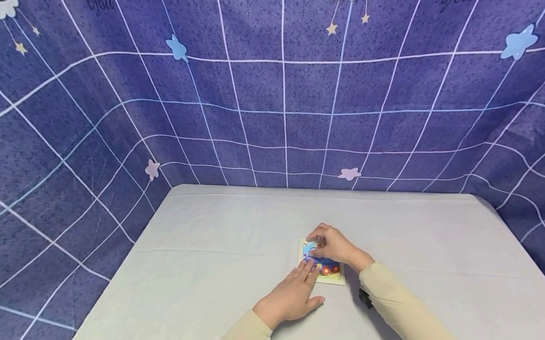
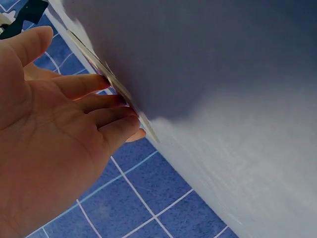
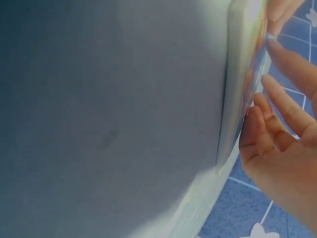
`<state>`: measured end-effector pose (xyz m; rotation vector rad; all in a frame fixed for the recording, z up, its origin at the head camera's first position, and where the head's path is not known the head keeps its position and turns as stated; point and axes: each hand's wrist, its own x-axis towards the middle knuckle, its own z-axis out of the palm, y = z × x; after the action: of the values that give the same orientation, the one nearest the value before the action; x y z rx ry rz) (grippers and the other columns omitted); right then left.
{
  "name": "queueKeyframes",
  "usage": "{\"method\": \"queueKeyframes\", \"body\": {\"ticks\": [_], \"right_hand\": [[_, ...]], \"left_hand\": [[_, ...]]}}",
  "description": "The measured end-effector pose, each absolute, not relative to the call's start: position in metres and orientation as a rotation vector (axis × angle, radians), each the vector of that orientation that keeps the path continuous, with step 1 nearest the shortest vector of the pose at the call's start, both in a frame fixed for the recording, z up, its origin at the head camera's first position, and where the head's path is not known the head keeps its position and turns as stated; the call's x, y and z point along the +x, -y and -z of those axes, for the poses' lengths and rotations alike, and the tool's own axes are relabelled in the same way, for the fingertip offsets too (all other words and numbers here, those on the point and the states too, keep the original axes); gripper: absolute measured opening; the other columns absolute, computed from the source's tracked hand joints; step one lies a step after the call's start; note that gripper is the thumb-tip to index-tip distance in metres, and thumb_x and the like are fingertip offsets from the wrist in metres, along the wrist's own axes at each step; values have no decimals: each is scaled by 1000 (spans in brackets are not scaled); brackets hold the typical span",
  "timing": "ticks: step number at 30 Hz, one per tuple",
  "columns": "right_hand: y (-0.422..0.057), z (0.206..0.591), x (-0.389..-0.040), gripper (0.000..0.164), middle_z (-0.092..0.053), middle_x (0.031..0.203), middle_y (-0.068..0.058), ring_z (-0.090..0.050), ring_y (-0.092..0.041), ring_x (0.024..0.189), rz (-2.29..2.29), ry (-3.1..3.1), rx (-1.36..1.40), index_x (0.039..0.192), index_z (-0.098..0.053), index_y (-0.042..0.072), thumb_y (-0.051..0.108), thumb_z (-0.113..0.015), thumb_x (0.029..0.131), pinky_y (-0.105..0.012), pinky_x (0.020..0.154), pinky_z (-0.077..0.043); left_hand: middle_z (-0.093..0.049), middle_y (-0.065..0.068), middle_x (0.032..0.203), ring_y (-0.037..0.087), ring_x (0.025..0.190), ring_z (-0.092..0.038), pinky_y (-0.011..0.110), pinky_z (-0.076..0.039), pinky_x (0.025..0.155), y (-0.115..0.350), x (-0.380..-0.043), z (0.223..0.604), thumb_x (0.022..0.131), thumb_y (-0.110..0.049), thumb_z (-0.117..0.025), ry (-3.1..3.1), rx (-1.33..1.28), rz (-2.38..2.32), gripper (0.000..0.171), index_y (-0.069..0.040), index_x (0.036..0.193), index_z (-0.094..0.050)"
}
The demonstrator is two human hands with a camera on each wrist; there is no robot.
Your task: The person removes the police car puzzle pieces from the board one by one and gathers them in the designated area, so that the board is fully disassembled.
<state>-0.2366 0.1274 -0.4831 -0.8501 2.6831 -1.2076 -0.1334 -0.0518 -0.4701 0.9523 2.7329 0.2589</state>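
Observation:
A small jigsaw board (image 1: 341, 281) with a pale border lies flat on the table, showing a blue vehicle with red and orange wheels. My left hand (image 1: 290, 298) rests at its near left side, fingers extended, fingertips over the edge of the picture and thumb spread apart. From the right, my right hand (image 1: 335, 246) arches over the upper part, thumb and fingers bent, tips at the picture. In the right wrist view, the fingertips of the right hand (image 3: 285, 131) meet the picture face; I cannot tell if they pinch a piece. The upper picture is partly covered.
A pale cloth covers the table (image 1: 211, 229) around the board. Behind and at both sides hangs a blue curtain (image 1: 259, 88) with a white grid, stars and clouds. A black wrist device (image 1: 365, 298) shows under the right sleeve.

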Motion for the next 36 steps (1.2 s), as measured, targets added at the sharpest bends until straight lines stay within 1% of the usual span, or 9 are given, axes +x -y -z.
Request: {"method": "queueKeyframes", "body": {"ticks": [6,13,16,22,26,30,33,36], "right_hand": [[-124,484,-237,28,-61,97,-8,-61,-23,86,1180,-2724,-793,101,-70,0,8,-81,76,-32,78,-55],[-121,485,-237,27,-60,93,-9,-60,-22,83,1172,-2767,-779,97,-70,-1,6,-82,73,-31,75,-54],[-119,484,-237,27,-60,92,-8,-57,-21,83,1150,-2779,-750,97,-69,0,7,-81,73,-31,76,-52],[-118,484,-238,27,-59,92,-7,-56,-20,83,1119,-2795,-733,95,-68,1,6,-82,72,-34,79,-46],[-118,486,-238,27,-59,92,-6,-55,-19,86,1141,-2785,-729,95,-67,2,5,-81,72,-33,80,-47],[-118,486,-237,27,-58,92,-6,-54,-20,87,1187,-2763,-726,95,-66,2,3,-81,72,-32,79,-51],[-118,487,-237,28,-58,91,-7,-55,-20,85,1210,-2751,-727,95,-64,2,1,-81,72,-31,77,-53],[-117,486,-236,28,-58,90,-7,-56,-20,82,1216,-2746,-724,95,-64,3,0,-80,72,-29,74,-53]], "left_hand": [[-25,18,156,31,144,-21,40,-26,115,52,-132,467,98,-45,-49,-2724,944,-261,68,-2,148,-35],[-25,18,156,31,144,-21,40,-26,115,53,-132,466,98,-44,-50,-2728,951,-248,67,-2,148,-35],[-25,18,155,31,144,-22,39,-27,115,52,-132,465,98,-43,-50,-2732,953,-244,67,-1,147,-35],[-26,19,155,32,144,-22,39,-27,115,52,-131,464,98,-41,-51,-2727,950,-259,66,0,147,-35],[-25,18,155,31,144,-22,39,-27,115,52,-131,463,98,-41,-51,-2727,944,-261,66,-1,147,-36],[-25,18,156,31,144,-22,39,-27,115,51,-131,463,98,-41,-51,-2731,942,-244,65,-1,147,-36],[-25,18,156,31,144,-22,38,-27,115,51,-131,464,98,-41,-51,-2730,942,-240,65,-1,147,-36],[-25,18,156,30,144,-21,38,-26,115,51,-131,464,98,-41,-51,-2728,940,-237,66,-1,147,-35]]}}
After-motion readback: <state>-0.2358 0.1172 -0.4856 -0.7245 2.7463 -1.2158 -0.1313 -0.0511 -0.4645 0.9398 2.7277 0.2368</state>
